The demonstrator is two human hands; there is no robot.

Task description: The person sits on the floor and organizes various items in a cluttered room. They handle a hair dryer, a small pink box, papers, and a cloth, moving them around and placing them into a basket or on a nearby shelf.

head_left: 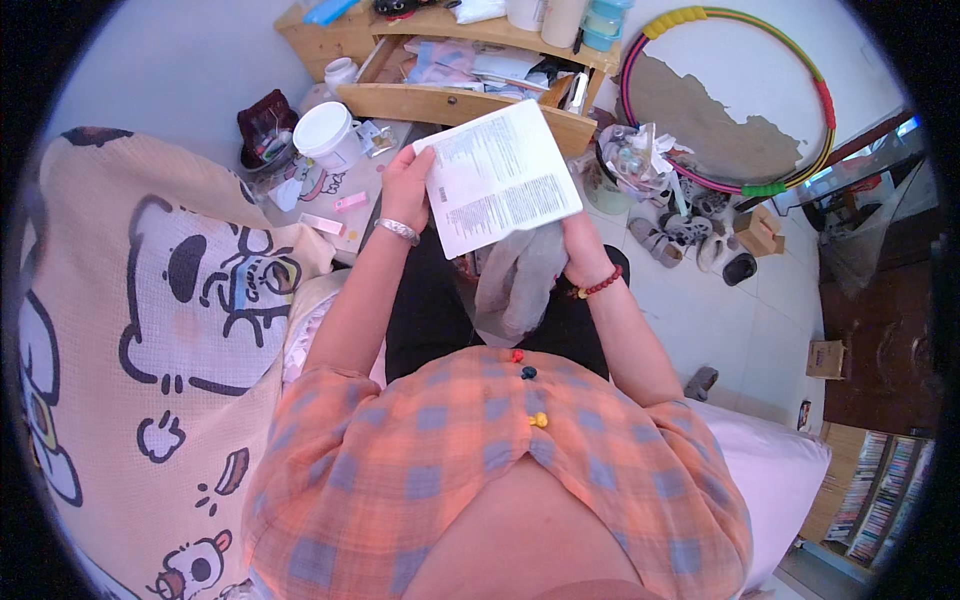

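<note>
A white printed sheet or booklet (499, 180) is held up before me, tilted, its face covered in small print. My left hand (407, 184) grips its left edge, thumb on the front. At its lower right corner is my right hand (583, 244), partly hidden behind the paper; the fingers do not show. Beneath the paper, a crumpled translucent grey bag or cloth (519, 289) lies on my lap, close to my right hand. Past the paper's far edge, a wooden drawer (450, 105) stands pulled out, with folded cloth and papers in it.
To the left, a white lidded bucket (326, 135) and small pink boxes (351, 202) stand on a low surface beside a cartoon-patterned blanket (202, 300). At the right are a full waste bin (606, 187), a hula hoop (829, 105), several shoes (655, 241) and a small cardboard box (757, 231).
</note>
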